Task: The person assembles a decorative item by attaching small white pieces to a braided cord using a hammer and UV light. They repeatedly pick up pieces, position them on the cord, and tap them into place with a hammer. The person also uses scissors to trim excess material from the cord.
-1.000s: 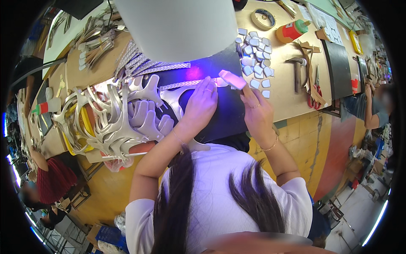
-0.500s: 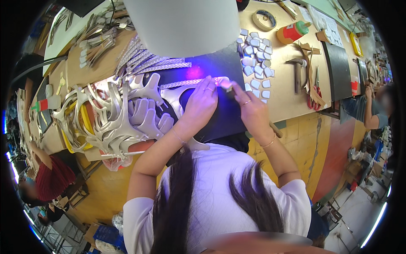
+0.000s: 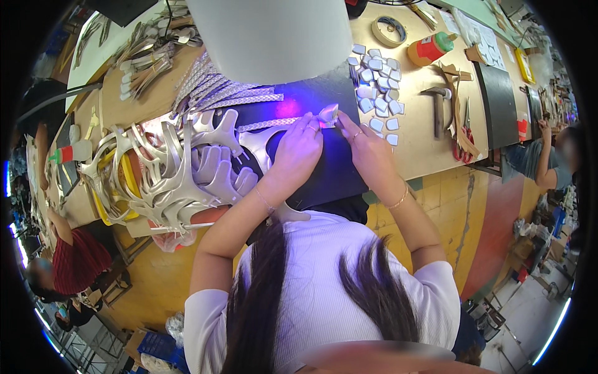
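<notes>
On the black work mat [image 3: 333, 163], my left hand [image 3: 299, 148] has its fingers closed over a silver braided strap [image 3: 278, 123] near its right end. That end is a shiny, pale silvery tab [image 3: 328, 113], tilted up beyond my left fingertips. My right hand [image 3: 372, 153] is closed, its fingertips against the tab's right side. A small dark piece shows at those fingertips, but its kind is hidden. Left of my left hand, a silver forked shoe upper part [image 3: 254, 144] lies partly under the strap.
More silver upper parts [image 3: 180, 165] are heaped to the left; braided straps [image 3: 230, 93] fan out behind. Silvery tabs [image 3: 381, 78], a hammer [image 3: 438, 112], red scissors [image 3: 464, 140], a tape roll [image 3: 389, 31] and a bottle [image 3: 430, 48] stand right. A white lamp-like cover [image 3: 271, 40] overhangs the mat.
My right hand has shifted slightly up and left, to the tab. The wooden handle end behind my right wrist no longer shows. The strap's tab has tilted up.
</notes>
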`<state>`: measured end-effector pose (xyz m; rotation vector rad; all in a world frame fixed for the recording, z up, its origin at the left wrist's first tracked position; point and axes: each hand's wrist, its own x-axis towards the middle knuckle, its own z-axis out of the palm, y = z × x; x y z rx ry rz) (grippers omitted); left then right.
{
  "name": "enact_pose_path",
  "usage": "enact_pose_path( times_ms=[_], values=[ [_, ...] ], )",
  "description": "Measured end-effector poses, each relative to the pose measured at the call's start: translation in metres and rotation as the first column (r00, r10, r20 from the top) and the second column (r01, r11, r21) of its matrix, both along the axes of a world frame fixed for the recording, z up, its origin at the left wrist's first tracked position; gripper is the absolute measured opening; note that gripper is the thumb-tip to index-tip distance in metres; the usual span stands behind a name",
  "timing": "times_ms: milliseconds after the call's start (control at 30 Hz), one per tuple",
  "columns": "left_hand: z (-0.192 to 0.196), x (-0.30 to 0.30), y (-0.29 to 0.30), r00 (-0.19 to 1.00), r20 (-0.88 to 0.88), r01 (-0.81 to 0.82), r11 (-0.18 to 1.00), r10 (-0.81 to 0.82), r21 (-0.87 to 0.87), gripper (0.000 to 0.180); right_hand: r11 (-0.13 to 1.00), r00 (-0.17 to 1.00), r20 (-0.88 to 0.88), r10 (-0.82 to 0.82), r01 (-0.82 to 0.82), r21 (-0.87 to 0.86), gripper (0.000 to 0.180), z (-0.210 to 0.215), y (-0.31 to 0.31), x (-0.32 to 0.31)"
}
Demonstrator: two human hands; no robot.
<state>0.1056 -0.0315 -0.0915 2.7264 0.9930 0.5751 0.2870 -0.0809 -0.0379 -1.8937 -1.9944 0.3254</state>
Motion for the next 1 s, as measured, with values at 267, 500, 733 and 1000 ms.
enact_pose_path(
  times_ms=[267,500,733,1000],
  values=[
    [0.030,-0.020,0.039,0.999,0.049,0.011,0.960,0.003,-0.281,0.032,0.997,0.969,-0.236,-0.074,0.070,-0.026,0.036,-0.003,0.007,0.022],
    [0.031,-0.038,0.053,0.981,-0.077,-0.190,0.950,0.177,-0.249,0.052,0.949,0.851,-0.429,-0.303,0.310,-0.054,0.040,-0.001,-0.017,0.051],
    [0.044,-0.032,0.097,0.972,-0.225,-0.217,0.629,0.068,-0.747,0.048,0.947,0.790,-0.528,-0.311,0.303,-0.104,0.036,-0.009,-0.030,0.054],
    [0.103,-0.047,0.102,0.959,0.109,0.104,0.034,0.263,-0.994,0.030,0.939,0.723,-0.603,-0.336,0.310,-0.151,0.036,0.001,-0.034,0.058]
  ],
)
